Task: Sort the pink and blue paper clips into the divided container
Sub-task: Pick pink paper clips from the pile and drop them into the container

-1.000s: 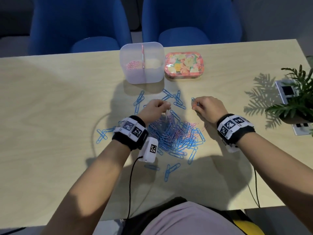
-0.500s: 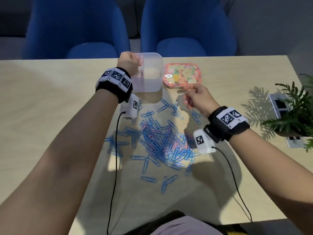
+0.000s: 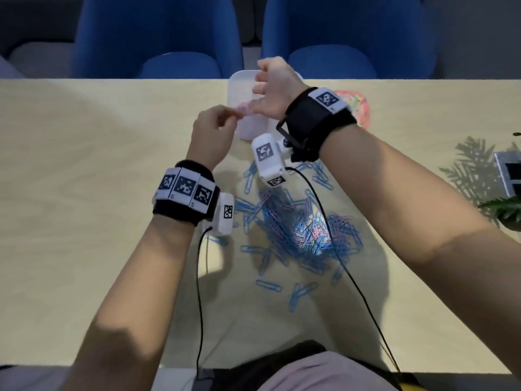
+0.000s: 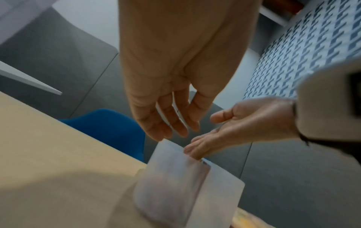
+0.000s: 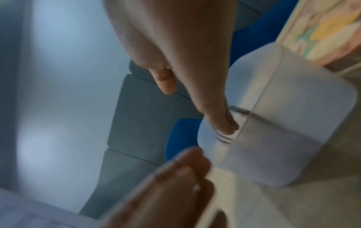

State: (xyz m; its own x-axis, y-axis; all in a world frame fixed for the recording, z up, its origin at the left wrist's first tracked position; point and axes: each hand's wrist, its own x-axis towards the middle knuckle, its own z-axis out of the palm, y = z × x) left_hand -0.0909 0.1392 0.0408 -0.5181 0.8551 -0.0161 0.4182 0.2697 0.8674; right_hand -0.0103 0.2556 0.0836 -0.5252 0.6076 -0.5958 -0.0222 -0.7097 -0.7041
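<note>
The translucent divided container (image 3: 248,128) stands at the table's far edge, mostly hidden behind both hands. Pink clips show faintly through its left half (image 4: 166,192). My right hand (image 3: 262,91) reaches over it; its straight fingers (image 5: 224,121) dip into the top by the divider, thumb apart, holding nothing that I can see. Blurred dark streaks (image 5: 224,138) lie just under those fingertips. My left hand (image 3: 232,112) hovers at the container's near left side, its fingers (image 4: 171,128) hanging relaxed and empty. The mixed heap of blue and pink paper clips (image 3: 298,230) lies nearer me.
A floral tin (image 3: 358,108) sits right of the container. Loose blue clips (image 3: 267,285) are scattered around the heap. A potted plant (image 3: 504,210) and a white device (image 3: 507,176) stand at the right edge. Wrist-camera cables (image 3: 338,266) trail over the clips. Blue chairs (image 3: 174,46) stand behind.
My left hand has drawn back from over the container to its near side. My right hand has lifted from the table and now reaches over the container.
</note>
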